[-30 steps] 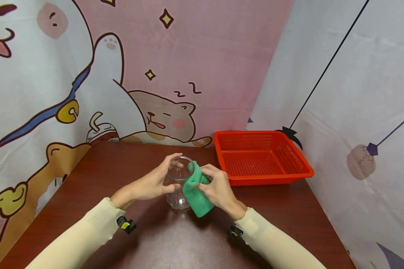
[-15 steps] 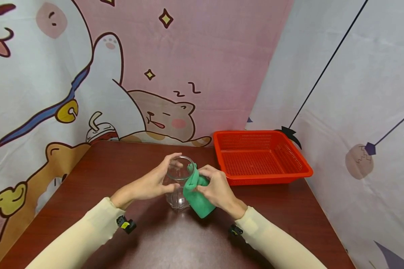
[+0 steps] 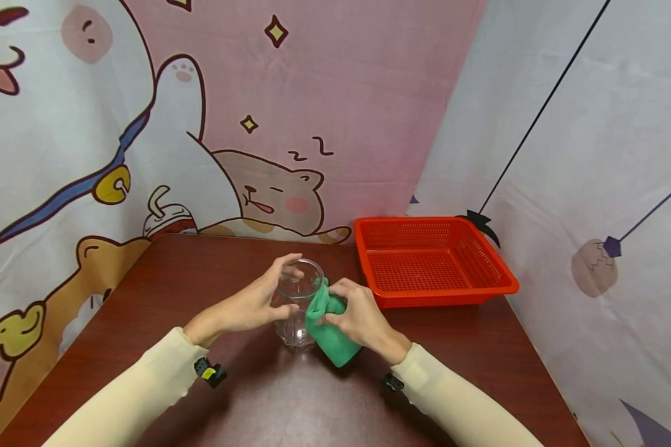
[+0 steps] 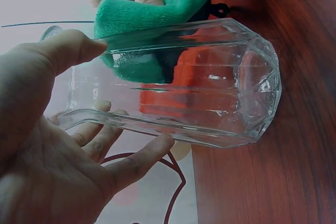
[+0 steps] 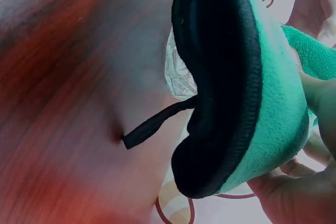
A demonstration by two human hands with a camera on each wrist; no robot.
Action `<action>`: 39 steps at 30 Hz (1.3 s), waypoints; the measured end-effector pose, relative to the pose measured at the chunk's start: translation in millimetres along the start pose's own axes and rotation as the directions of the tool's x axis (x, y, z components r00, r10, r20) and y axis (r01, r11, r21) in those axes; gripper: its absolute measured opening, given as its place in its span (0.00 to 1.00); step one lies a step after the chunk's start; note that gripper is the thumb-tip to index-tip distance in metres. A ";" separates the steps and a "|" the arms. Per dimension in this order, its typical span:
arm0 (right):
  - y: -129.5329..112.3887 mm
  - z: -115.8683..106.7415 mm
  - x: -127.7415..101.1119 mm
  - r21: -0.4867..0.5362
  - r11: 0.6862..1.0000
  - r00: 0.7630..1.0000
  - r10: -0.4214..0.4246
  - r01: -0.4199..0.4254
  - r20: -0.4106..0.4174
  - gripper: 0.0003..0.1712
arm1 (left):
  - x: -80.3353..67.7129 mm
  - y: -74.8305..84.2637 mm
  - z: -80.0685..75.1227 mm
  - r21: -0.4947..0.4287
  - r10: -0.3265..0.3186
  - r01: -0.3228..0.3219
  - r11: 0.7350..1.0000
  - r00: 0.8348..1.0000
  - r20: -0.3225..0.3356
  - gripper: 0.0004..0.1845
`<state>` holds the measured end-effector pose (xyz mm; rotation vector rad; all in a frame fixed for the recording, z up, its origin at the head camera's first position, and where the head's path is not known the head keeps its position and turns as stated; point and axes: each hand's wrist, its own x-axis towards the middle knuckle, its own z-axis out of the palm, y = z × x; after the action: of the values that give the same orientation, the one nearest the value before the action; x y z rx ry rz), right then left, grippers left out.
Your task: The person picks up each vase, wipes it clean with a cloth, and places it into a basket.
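A clear glass jar (image 3: 295, 330) with a round rim and a faceted base stands upright on the table in the head view. My left hand (image 3: 248, 305) holds it around the upper part from the left, the thumb (image 4: 79, 48) on one side and the fingers on the other. My right hand (image 3: 363, 315) grips a green plush cloth (image 3: 335, 341) against the jar's right side, just below the rim. In the right wrist view the cloth's black inner side and a hanging black strap (image 5: 157, 124) show. Part of the jar is hidden behind the cloth.
A red perforated plastic basket (image 3: 442, 292) stands at the back right of the dark red-brown table (image 3: 212, 261). Printed cloth walls (image 3: 369, 112) with cartoon drawings border the table at the back and on both sides.
My right hand has drawn the green cloth slightly down along the jar, and its lower corner has shifted down and right. The left hand and jar stay in place.
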<state>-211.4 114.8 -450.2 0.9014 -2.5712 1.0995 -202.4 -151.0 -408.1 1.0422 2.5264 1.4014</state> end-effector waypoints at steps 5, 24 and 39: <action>3.0 1.4 -2.6 -0.010 1.000 0.999 0.020 -0.019 0.043 0.27 | -0.3 1.0 -0.4 0.004 -0.003 0.003 1.000 1.000 0.002 0.52; 14.8 6.4 -5.3 -0.057 0.998 0.989 0.034 -0.026 0.145 0.22 | -0.9 1.0 -1.7 0.004 0.011 -0.011 1.000 1.000 0.005 0.51; 19.9 11.6 -9.0 -0.115 0.993 0.985 0.009 0.011 0.174 0.19 | -1.2 0.7 -0.8 0.002 0.010 -0.010 1.000 1.000 0.000 0.52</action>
<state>-215.7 121.3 -473.7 1.0116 -2.7416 0.8959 -201.3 -152.0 -407.4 1.0569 2.5265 1.4019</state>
